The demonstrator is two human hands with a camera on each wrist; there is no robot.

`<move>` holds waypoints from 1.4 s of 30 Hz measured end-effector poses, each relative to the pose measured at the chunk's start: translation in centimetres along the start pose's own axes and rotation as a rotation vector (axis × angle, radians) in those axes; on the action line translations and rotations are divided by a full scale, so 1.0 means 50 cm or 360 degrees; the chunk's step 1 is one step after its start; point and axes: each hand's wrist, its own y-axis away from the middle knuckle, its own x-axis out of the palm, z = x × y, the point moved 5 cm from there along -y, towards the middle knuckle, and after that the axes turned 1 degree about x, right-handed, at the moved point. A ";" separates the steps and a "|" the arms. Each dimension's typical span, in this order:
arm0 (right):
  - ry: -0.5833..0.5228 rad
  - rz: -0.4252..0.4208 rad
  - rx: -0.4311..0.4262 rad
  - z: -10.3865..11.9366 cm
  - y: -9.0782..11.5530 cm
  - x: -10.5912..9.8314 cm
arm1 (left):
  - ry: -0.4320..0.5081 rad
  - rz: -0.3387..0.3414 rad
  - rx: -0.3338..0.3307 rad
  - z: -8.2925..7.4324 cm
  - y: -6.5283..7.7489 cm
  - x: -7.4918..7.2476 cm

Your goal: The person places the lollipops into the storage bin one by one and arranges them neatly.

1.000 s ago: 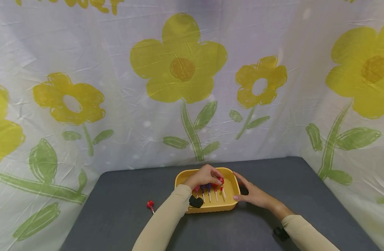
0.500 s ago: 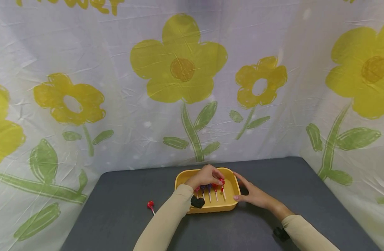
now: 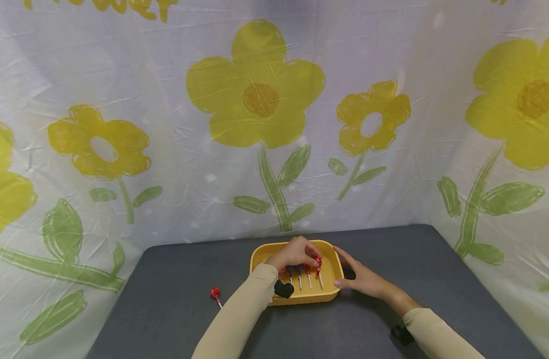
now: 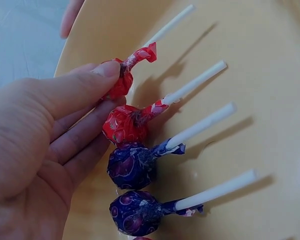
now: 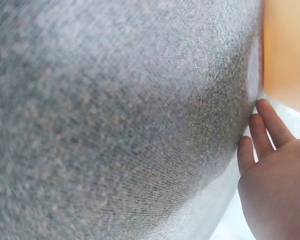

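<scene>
A yellow tray [image 3: 301, 299] holds a row of lollipops with white sticks. Inside it, my left hand [image 3: 297, 252] pinches the wrapped head of the rightmost red lollipop [image 4: 121, 89] between thumb and fingers. Beside that one lie another red lollipop [image 4: 126, 125] and two purple lollipops, one purple lollipop [image 4: 132, 167] nearer the red pair and another purple lollipop [image 4: 135, 212] beyond. A reddish lollipop at the row's left end is partly hidden by my left hand. My right hand [image 3: 361, 277] rests at the tray's right end, fingers extended and spread from the thumb.
A single red lollipop [image 3: 215, 293] lies on the dark grey table [image 3: 176, 279] left of the tray, its stick partly behind the left sleeve [image 3: 238, 314]. A flower-printed cloth [image 3: 189, 199] hangs behind the table.
My left hand has shifted very slightly right with the red lollipop head, whose stick now stands a little straighter. My right hand and the tray have stayed in place.
</scene>
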 end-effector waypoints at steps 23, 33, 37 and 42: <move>-0.0016 -0.0006 -0.0027 0.001 0.001 0.003 | -0.0143 -0.0022 -0.0037 -0.006 -0.003 0.007; -0.0044 -0.0019 -0.0025 0.005 0.000 0.003 | -0.0226 -0.0013 -0.0023 -0.006 -0.004 0.005; -0.0054 -0.0015 -0.0020 0.004 0.000 0.003 | -0.0221 -0.0016 -0.0039 -0.008 -0.002 0.005; -0.0037 -0.0017 -0.0013 -0.001 -0.001 0.003 | -0.0219 -0.0023 -0.0048 -0.009 -0.003 0.006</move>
